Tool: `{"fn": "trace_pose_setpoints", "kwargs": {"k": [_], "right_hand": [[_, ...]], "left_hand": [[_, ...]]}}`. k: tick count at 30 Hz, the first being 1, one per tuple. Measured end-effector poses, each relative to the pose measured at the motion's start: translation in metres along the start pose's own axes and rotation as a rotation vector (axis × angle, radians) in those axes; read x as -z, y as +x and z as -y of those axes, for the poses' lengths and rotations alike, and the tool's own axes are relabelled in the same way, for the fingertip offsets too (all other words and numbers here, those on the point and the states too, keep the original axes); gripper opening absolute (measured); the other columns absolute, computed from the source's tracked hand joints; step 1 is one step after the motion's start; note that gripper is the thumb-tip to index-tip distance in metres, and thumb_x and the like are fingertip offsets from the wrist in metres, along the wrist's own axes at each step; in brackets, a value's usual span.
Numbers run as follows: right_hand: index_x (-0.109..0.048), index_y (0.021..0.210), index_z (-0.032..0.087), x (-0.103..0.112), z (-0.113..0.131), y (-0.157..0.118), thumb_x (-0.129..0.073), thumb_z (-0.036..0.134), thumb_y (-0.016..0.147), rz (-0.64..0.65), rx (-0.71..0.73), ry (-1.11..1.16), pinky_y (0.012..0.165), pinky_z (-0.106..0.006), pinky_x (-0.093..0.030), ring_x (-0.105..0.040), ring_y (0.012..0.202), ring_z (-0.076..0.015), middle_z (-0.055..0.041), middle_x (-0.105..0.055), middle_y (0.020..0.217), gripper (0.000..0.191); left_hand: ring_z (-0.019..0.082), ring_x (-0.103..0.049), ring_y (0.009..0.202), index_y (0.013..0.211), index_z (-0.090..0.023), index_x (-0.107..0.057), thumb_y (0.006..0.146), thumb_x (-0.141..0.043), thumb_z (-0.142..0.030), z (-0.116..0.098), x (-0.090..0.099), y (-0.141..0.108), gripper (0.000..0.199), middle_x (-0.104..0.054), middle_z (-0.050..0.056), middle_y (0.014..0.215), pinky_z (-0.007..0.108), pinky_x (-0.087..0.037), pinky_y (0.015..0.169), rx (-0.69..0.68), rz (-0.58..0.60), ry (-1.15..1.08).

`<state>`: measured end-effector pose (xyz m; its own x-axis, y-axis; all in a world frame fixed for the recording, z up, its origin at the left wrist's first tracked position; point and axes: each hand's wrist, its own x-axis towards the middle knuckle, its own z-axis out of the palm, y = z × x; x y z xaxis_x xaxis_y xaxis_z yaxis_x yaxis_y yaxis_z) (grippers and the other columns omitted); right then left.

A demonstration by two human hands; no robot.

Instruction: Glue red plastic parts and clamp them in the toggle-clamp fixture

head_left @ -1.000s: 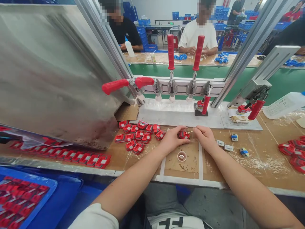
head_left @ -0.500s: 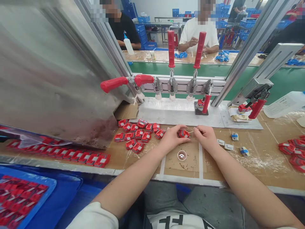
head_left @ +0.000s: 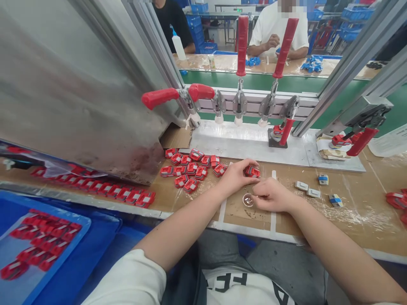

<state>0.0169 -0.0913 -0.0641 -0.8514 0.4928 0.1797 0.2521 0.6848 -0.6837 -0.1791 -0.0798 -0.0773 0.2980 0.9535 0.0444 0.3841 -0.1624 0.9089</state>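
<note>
My left hand [head_left: 239, 176] holds a red and grey part [head_left: 252, 171] between thumb and fingers, above the brown bench. Just to the right and nearer to me, my right hand [head_left: 270, 195] is closed, its fingertips at the rim of a small round clear dish [head_left: 248, 200]. A thin stick was in its fingers earlier; now the fingers hide what they grip. Left of my left hand lies a loose group of similar red parts [head_left: 192, 168]. Small white pieces [head_left: 313, 193] and blue-and-white ones [head_left: 335, 200] rest to the right of my right hand.
Red-handled clamps [head_left: 242, 46] stand on a rail behind a metal plate [head_left: 222, 131]. A row of red parts [head_left: 124, 192] runs along the left bench edge, above a blue tray [head_left: 81, 220]. A person in white [head_left: 260, 31] sits across, beside another in black.
My right hand has moved away from the red part, down towards me, to the dish. My left hand still holds the red part. The camera view has tilted lower.
</note>
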Motion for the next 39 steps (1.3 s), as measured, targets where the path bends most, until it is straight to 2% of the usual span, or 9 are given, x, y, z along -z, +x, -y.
{"fn": "trace_pose_setpoints", "kwargs": {"k": [3, 5, 7, 11, 13, 21, 33, 39], "right_hand": [[-0.030, 0.058, 0.021, -0.002, 0.000, 0.000, -0.051, 0.026, 0.092, -0.001, 0.003, -0.021, 0.058, -0.030, -0.022, -0.026, 0.053, -0.0110, 0.0054, -0.030, 0.053, 0.040], [-0.027, 0.058, 0.022, 0.002, 0.000, -0.001, -0.049, 0.028, 0.093, -0.060, 0.005, 0.028, 0.057, -0.030, -0.023, -0.026, 0.052, -0.0111, 0.0050, -0.029, 0.053, 0.041], [-0.025, 0.058, 0.023, 0.007, -0.001, -0.001, -0.048, 0.033, 0.095, -0.199, -0.047, 0.082, 0.055, -0.030, -0.022, -0.025, 0.051, -0.0112, 0.0045, -0.026, 0.053, 0.044], [-0.027, 0.057, 0.023, 0.015, -0.006, 0.000, -0.048, 0.040, 0.094, -0.607, -0.294, 0.122, 0.053, -0.029, -0.023, -0.026, 0.052, -0.0113, 0.0036, -0.026, 0.055, 0.046], [-0.032, 0.057, 0.022, 0.016, -0.010, 0.002, -0.050, 0.042, 0.093, -0.678, -0.371, 0.134, 0.054, -0.028, -0.024, -0.028, 0.054, -0.0114, 0.0036, -0.028, 0.056, 0.045], [-0.039, 0.058, 0.021, 0.012, -0.018, 0.006, -0.052, 0.046, 0.093, -0.633, -0.385, 0.164, 0.054, -0.027, -0.026, -0.032, 0.056, -0.0115, 0.0036, -0.032, 0.056, 0.045], [-0.028, 0.055, 0.022, 0.016, -0.017, 0.002, -0.050, 0.036, 0.084, -0.612, -0.440, 0.117, 0.052, -0.026, -0.022, -0.026, 0.054, -0.0096, 0.0041, -0.023, 0.056, 0.039], [-0.023, 0.057, 0.022, 0.016, -0.019, 0.001, -0.050, 0.031, 0.084, -0.629, -0.381, -0.057, 0.052, -0.026, -0.020, -0.024, 0.053, -0.0093, 0.0049, -0.021, 0.055, 0.039]], "left_hand": [[0.017, -0.066, 0.086, 0.114, -0.022, -0.070, 0.073, -0.085, -0.028, 0.000, 0.000, 0.000, 0.045, -0.075, 0.001, 0.106, 0.027, -0.052, 0.081, -0.009, 0.001, -0.011], [0.017, -0.066, 0.087, 0.114, -0.022, -0.070, 0.073, -0.085, -0.026, 0.000, 0.000, 0.000, 0.044, -0.075, 0.001, 0.108, 0.027, -0.051, 0.080, -0.015, -0.001, -0.010], [0.017, -0.066, 0.087, 0.114, -0.022, -0.070, 0.074, -0.085, -0.027, 0.000, 0.000, -0.001, 0.043, -0.074, 0.001, 0.108, 0.026, -0.051, 0.079, -0.013, 0.000, -0.004], [0.017, -0.066, 0.083, 0.115, -0.023, -0.070, 0.073, -0.087, -0.031, 0.000, 0.000, -0.001, 0.046, -0.073, -0.001, 0.097, 0.026, -0.050, 0.076, 0.002, 0.000, 0.018], [0.017, -0.065, 0.082, 0.115, -0.024, -0.070, 0.072, -0.088, -0.032, 0.000, 0.000, -0.001, 0.047, -0.072, -0.002, 0.093, 0.026, -0.050, 0.076, -0.001, -0.003, 0.034], [0.016, -0.064, 0.080, 0.114, -0.023, -0.070, 0.071, -0.088, -0.030, 0.001, -0.001, 0.000, 0.047, -0.071, -0.003, 0.090, 0.026, -0.050, 0.076, -0.012, -0.017, 0.049], [0.017, -0.067, 0.084, 0.116, -0.023, -0.069, 0.072, -0.089, -0.033, 0.001, -0.002, -0.001, 0.049, -0.074, -0.001, 0.099, 0.027, -0.052, 0.079, 0.000, -0.023, 0.028], [0.017, -0.068, 0.085, 0.115, -0.023, -0.069, 0.072, -0.089, -0.032, -0.002, -0.001, -0.001, 0.049, -0.075, -0.001, 0.101, 0.028, -0.052, 0.081, 0.004, -0.031, 0.050]]}}
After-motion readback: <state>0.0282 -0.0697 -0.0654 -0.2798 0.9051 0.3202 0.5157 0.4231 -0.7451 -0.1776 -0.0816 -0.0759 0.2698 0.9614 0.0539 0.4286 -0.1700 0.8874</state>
